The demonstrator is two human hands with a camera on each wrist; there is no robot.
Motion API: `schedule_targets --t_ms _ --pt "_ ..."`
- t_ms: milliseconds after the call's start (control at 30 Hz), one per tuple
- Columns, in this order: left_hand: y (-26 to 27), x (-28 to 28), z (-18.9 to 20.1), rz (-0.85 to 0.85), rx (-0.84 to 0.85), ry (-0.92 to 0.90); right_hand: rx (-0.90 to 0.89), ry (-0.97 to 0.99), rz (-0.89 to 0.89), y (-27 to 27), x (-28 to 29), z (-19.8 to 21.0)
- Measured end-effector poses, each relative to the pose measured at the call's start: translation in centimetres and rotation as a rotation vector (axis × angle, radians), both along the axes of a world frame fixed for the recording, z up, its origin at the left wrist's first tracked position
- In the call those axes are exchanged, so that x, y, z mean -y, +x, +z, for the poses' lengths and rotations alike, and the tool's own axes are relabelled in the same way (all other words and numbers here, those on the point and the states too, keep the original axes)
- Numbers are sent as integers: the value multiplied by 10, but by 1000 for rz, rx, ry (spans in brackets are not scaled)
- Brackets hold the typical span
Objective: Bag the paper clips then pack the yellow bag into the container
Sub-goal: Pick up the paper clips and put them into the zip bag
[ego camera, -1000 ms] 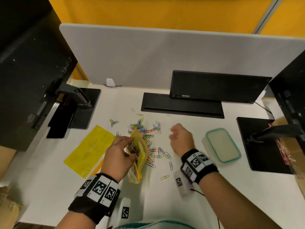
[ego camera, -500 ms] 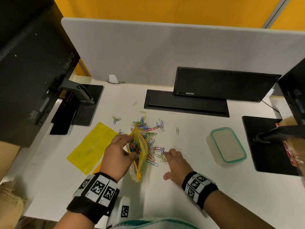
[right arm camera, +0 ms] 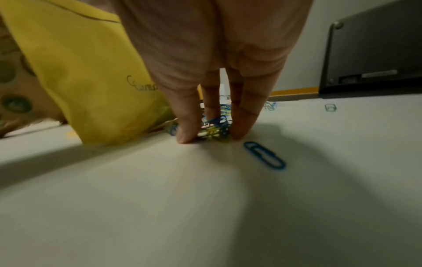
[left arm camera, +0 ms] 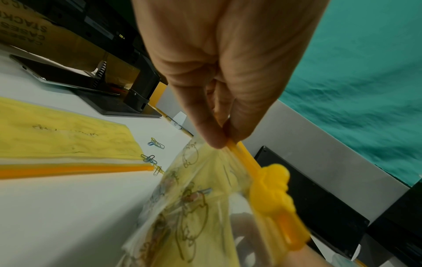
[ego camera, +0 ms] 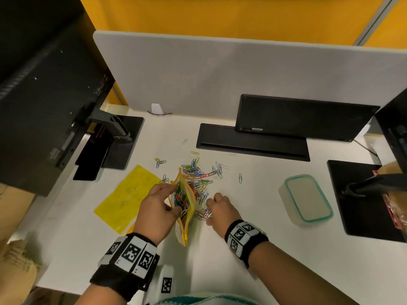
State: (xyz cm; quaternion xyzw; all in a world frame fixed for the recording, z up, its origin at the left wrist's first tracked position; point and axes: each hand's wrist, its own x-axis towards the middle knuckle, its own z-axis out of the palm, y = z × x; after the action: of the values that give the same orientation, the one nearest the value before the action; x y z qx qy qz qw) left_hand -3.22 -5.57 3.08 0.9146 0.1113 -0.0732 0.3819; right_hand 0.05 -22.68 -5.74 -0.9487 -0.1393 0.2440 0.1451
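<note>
My left hand point(ego camera: 172, 198) pinches the zipper rim of a yellow zip bag point(ego camera: 188, 219) and holds it upright with its mouth gaping; several coloured clips lie inside. In the left wrist view the left hand point(left arm camera: 224, 137) grips the orange zip strip just above the slider point(left arm camera: 271, 191). My right hand point(ego camera: 208, 213) rests fingertips-down on the table right of the bag, curled round a small clump of paper clips point(right arm camera: 214, 126). More paper clips point(ego camera: 198, 177) lie scattered behind the bag. The teal-rimmed container point(ego camera: 308, 200) stands lidded at the right.
A second yellow bag point(ego camera: 125, 199) lies flat on the left. A lone blue clip point(right arm camera: 265, 155) lies by my right fingers. Black monitor bases point(ego camera: 123, 139) point(ego camera: 361, 194) flank the white table, and a black tray point(ego camera: 253, 144) sits at the back.
My right hand came down from the far side of the clip pile to the table beside the bag, dragging clips into a clump. The left hand kept the bag where it was.
</note>
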Motion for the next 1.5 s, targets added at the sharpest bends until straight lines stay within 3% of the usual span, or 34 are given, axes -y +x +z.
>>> schedule_targets --t_ms 400,633,700,833,900,1000,1067,1133,1233,1367,1500 --pt "1 2 1 -17 9 10 40 61 -133 5 15 -4" --pt "4 6 1 -50 29 1 -6 424 -554 9 46 20" --pt "4 9 1 -62 33 -4 -48 600 -582 10 44 49" --pt "5 14 2 -75 39 -27 -208 912 -472 12 9 97" --pt "5 15 1 -77 53 -34 -220 841 -416 11 -12 99" --pt "3 14 1 -73 57 -32 -104 524 -263 8 -27 93" --pt "3 12 1 -70 55 -45 -62 454 -204 7 -27 92" --pt "2 11 1 -69 50 -53 -21 539 -271 8 -22 94" --pt "2 9 2 -68 38 -48 70 614 -538 33 0 77" --pt "0 6 4 -68 21 -41 34 232 -598 79 39 38" --pt "0 -1 3 -44 7 -50 -16 40 -459 115 53 10"
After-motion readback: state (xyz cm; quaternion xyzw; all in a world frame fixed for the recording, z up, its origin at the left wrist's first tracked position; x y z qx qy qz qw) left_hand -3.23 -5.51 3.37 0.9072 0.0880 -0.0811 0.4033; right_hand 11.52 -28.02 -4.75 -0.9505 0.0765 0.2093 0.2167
